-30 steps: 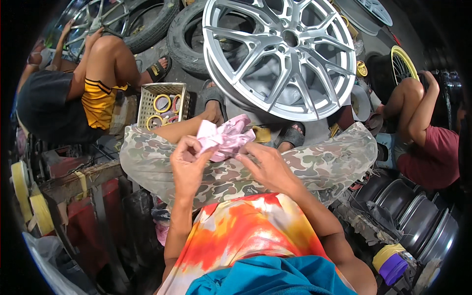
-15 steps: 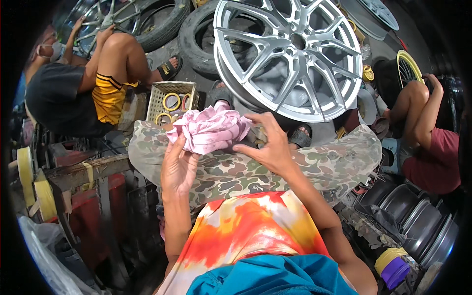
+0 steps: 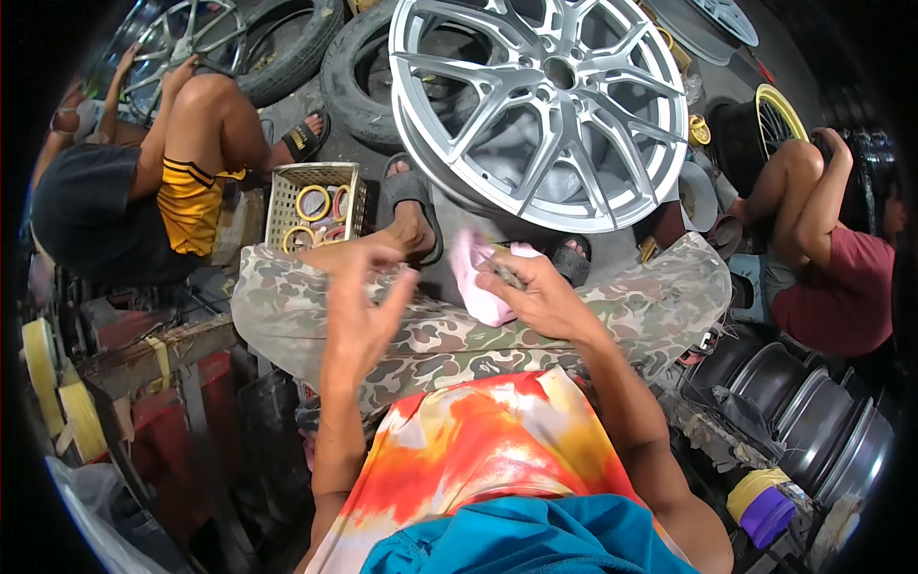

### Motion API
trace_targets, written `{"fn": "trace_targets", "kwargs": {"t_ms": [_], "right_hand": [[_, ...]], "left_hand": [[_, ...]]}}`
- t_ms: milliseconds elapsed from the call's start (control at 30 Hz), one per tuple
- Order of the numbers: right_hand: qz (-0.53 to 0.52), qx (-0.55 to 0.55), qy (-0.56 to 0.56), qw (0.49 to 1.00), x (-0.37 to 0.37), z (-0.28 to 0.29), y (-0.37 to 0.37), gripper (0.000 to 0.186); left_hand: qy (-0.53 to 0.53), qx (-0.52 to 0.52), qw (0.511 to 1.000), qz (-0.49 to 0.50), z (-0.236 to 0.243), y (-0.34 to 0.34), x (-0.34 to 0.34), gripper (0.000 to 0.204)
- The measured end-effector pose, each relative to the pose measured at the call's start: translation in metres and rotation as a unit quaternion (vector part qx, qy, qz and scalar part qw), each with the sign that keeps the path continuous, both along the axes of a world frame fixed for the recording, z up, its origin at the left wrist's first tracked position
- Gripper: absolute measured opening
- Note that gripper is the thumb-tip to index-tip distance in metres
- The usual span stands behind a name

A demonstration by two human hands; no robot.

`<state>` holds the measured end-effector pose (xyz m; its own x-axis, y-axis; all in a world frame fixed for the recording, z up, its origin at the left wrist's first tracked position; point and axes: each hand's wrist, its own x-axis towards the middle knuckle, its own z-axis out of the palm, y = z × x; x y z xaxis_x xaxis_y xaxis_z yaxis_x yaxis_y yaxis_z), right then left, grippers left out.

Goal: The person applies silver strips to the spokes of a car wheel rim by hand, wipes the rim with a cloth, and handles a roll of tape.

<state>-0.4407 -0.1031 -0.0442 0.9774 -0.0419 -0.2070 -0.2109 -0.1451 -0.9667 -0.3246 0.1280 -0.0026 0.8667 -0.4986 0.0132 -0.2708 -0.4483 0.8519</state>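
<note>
I see a tan basket [image 3: 287, 191] at ten o'clock with yellow and red tape rolls [image 3: 313, 203] inside. My right hand [image 3: 543, 301] is closed around the pink cloth [image 3: 475, 277], near the middle, just under the big silver wheel [image 3: 545, 96]. My left hand [image 3: 368, 311] is open with fingers spread, near the cloth but not touching it.

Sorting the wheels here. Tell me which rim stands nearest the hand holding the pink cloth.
The big silver multi-spoke rim, straight ahead of the right hand with the pink cloth. The other rims lie farther out near the picture's edges.
</note>
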Motion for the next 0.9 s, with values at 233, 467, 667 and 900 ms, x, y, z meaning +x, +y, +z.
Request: {"fn": "trace_targets", "kwargs": {"t_ms": [233,467,667,900], "right_hand": [[-0.161,0.165,0.027,0.973,0.019,0.014,0.02,0.024],[-0.263,0.074,-0.019,0.962,0.01,0.001,0.002,0.016],[-0.18,0.193,0.038,0.964,0.013,0.011,-0.003,0.02],[-0.075,0.169,0.065,0.981,0.01,0.035,-0.029,0.029]], "left_hand": [[0.162,-0.062,0.976,-0.128,-0.026,-0.045,-0.036,0.03],[0.055,0.016,0.982,-0.18,-0.011,-0.038,-0.014,0.012],[0.047,0.012,0.992,-0.118,0.011,-0.051,-0.001,0.019],[0.171,0.024,0.918,-0.358,-0.005,-0.059,0.04,0.023]]}}
